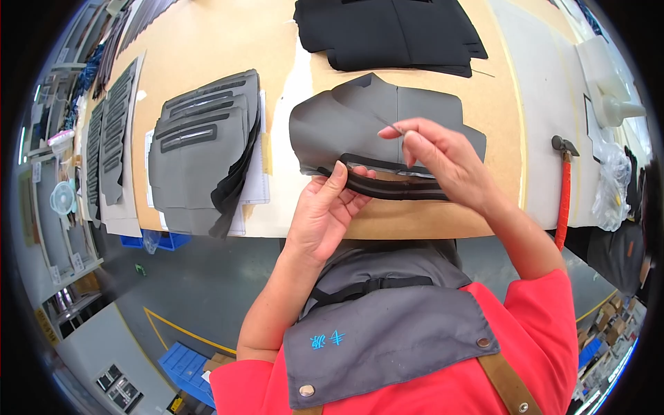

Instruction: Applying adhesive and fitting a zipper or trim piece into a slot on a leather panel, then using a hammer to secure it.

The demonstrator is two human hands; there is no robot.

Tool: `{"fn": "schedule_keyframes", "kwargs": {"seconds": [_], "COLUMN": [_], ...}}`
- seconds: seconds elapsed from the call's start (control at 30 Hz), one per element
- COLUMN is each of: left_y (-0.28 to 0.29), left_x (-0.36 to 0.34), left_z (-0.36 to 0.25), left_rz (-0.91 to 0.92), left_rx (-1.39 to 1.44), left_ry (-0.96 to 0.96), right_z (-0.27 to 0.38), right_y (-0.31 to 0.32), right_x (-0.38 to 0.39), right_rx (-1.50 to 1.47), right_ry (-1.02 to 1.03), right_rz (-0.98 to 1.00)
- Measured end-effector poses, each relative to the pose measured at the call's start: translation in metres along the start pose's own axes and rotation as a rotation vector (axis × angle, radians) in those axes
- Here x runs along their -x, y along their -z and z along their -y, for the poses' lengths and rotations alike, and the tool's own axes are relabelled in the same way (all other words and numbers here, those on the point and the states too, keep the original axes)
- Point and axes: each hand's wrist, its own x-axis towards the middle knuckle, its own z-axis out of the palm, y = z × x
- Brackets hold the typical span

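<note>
Before me on the table lies a grey fabric panel [346, 124] with a seam down it. At its near edge a black zipper-like strip [394, 190] curves along a slot in the panel. My left hand [319, 216] pinches the left end of this strip between thumb and fingers, lifting it a little. Over the panel, my right hand [446, 155] is closed, thumb against forefinger, on a thin dark sliver [396, 128]. Whether that sliver is a thread, a strip or a tool I cannot tell.
On the left lies a stack of grey panels [197, 149] with black-edged slots, with more panels [117, 138] beyond. Black panels [394, 34] are piled at the back. A red-handled hammer [565, 180] and a clear plastic bag [612, 187] lie at the right, near a white bottle [609, 90].
</note>
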Motion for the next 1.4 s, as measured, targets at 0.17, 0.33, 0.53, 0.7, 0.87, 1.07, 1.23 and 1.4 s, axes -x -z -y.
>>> {"fn": "schedule_keyframes", "kwargs": {"seconds": [0.17,0.33,0.53,0.7,0.87,1.07,1.23,1.4], "left_y": [-0.004,-0.005,-0.008,-0.006,-0.005,-0.007,-0.009,-0.006], "left_x": [-0.004,-0.004,-0.002,-0.002,-0.001,0.000,0.000,0.001], "left_z": [0.004,0.008,0.008,0.011,0.013,0.013,0.013,0.014], "left_rz": [0.028,0.020,0.056,0.050,0.040,0.048,0.050,0.060], "left_rx": [-0.053,-0.074,-0.057,-0.075,-0.086,-0.084,-0.076,-0.053], "left_ry": [0.001,-0.004,-0.004,-0.023,-0.016,-0.016,-0.020,-0.001], "right_z": [0.017,0.013,0.009,0.013,0.016,0.021,0.017,0.011], "right_y": [-0.019,-0.019,-0.015,-0.011,-0.008,-0.008,-0.011,-0.015], "right_x": [0.036,0.042,0.040,0.037,0.034,0.031,0.032,0.033], "right_rx": [-0.363,-0.466,-0.433,-0.382,-0.313,-0.357,-0.432,-0.410], "right_ry": [-0.293,-0.479,-0.533,-0.572,-0.594,-0.601,-0.579,-0.498], "right_rz": [0.076,0.071,0.089,0.104,0.107,0.124,0.113,0.091]}}
